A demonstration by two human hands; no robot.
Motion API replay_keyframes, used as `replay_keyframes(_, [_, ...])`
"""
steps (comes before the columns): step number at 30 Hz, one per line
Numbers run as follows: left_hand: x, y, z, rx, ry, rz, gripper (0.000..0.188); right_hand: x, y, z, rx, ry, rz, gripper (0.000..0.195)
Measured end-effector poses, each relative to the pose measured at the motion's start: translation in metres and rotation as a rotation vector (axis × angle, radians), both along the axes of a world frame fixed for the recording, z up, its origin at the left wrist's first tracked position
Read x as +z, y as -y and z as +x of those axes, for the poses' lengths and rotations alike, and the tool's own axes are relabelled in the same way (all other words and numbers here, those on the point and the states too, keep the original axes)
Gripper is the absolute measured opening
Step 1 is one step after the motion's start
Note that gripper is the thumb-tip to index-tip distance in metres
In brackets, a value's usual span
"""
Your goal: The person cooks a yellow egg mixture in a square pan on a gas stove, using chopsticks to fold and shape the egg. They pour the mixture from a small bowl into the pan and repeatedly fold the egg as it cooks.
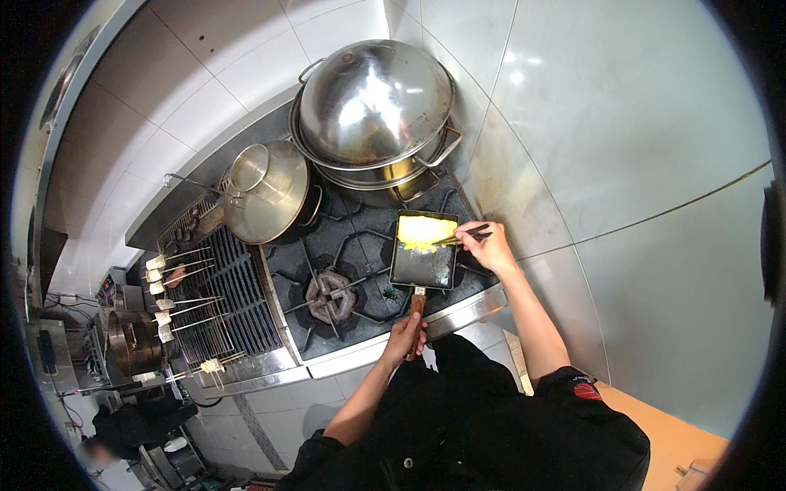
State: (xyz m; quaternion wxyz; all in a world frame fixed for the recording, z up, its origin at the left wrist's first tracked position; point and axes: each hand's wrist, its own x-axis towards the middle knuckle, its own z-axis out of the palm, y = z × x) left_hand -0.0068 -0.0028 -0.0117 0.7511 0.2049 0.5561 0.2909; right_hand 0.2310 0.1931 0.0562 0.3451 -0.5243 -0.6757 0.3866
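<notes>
My left hand [405, 337] grips the wooden handle [417, 307] of a dark rectangular omelette pan [424, 267], which is over the right side of the stove. Yellow cooked egg [425, 229] lies across the far half of the pan, with a ragged near edge; the near half shows a dark, shiny surface. In my right hand [490, 247] is a pair of dark chopsticks [474, 234], held at the pan's right rim. Their tips reach in to the near edge of the egg.
Behind the pan stands a large steel pot with a domed lid [377, 104]. A covered pan with a strainer [250, 168] is at the back left. An uncovered burner [330, 297] and a grill [239, 294] with skewers lie left. A wall [552, 184] borders the right; another person [135, 426] is far left.
</notes>
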Motion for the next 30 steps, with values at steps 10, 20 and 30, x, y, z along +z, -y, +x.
replay_keyframes(10, [0.004,0.007,-0.001,-0.005,0.004,0.071,0.039,-0.012,-0.004,-0.002,-0.050,0.182,0.275,0.011])
replay_keyframes(20, [-0.007,0.008,0.004,-0.017,0.034,0.055,0.039,-0.022,0.001,-0.027,0.013,-0.274,0.055,0.011])
replay_keyframes(30, [-0.024,0.006,0.007,-0.114,0.079,0.118,0.038,-0.007,0.063,0.010,-0.267,-0.080,0.042,0.013])
